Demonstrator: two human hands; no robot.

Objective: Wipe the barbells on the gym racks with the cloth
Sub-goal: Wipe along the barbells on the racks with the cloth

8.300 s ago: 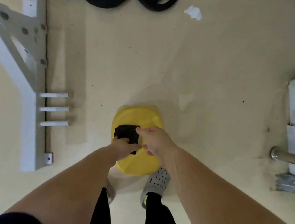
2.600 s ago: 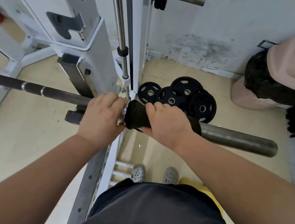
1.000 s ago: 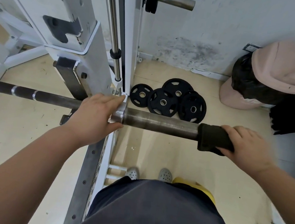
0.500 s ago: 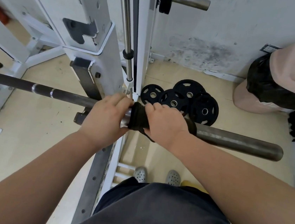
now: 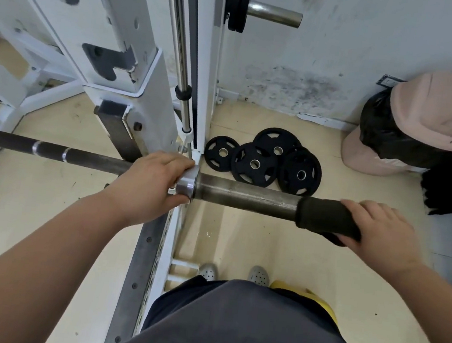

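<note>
wiping now: right hand point(image 5: 378, 231) is clenched around a dark cloth point(image 5: 326, 219) wrapped over the outer end of the barbell point(image 5: 247, 195), right of centre in the frame.
barbell: round steel bar running level from the left edge to the right of centre; thin dark shaft with two bright rings on the left, thicker dull grey sleeve on the right, shiny collar between them.
cloth: soft, matte, dark olive-black, curled into a tube around the sleeve.
left hand: left hand point(image 5: 152, 188) grips the shaft just left of the collar, fingers curled over the top, touching the collar.
rack: white painted steel rack point(image 5: 133, 82) with dark cut-out hooks, upper left.
floor: four black round weight plates point(image 5: 265, 161) lie overlapping on the beige floor behind the bar.
change: half a second ago the cloth and right hand sat beside the left hand at the collar; now they are at the sleeve's far end, with bare sleeve between the hands.
</note>
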